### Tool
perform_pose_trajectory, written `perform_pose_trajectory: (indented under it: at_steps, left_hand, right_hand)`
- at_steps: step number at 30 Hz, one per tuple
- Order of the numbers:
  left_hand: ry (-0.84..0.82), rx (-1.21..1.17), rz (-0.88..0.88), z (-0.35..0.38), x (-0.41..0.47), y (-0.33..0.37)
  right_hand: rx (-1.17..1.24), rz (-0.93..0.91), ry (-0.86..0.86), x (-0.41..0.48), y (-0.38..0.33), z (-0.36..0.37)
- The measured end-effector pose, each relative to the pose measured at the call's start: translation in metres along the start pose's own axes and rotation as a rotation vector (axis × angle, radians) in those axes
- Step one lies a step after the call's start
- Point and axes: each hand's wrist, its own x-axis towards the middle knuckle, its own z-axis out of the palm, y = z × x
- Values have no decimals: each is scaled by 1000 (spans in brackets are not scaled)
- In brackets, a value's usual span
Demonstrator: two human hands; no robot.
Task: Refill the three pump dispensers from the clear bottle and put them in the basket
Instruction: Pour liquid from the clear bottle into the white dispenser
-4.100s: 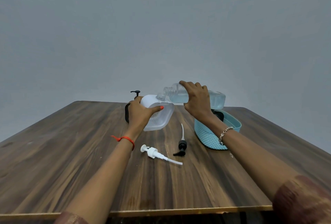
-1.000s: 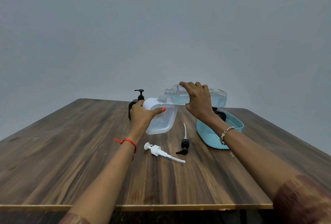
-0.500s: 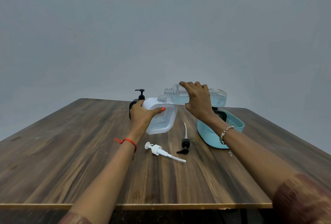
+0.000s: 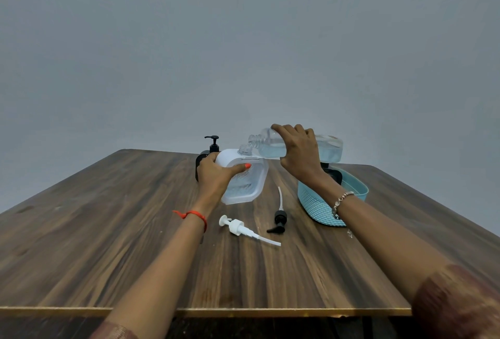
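The right hand grips the clear bottle, held almost level, with its open mouth just above the neck of the white dispenser. The left hand holds this dispenser tilted. A white pump and a black pump lie nearer on the worktop. The blue basket stands at the right.

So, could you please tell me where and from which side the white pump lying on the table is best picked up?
The white pump lies flat on the table, so pinch its thick collar from above. The thin dip tube, pointing toward the near right, looks too slender to hold securely.
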Motion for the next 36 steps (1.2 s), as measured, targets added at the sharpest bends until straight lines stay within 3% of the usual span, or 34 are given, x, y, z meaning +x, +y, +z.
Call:
perform_pose_trajectory:
  at_steps: [36]
  left_hand:
    - [-3, 4, 11, 0, 2, -9]
  right_hand:
    - [-2, -19, 24, -1, 4, 10]
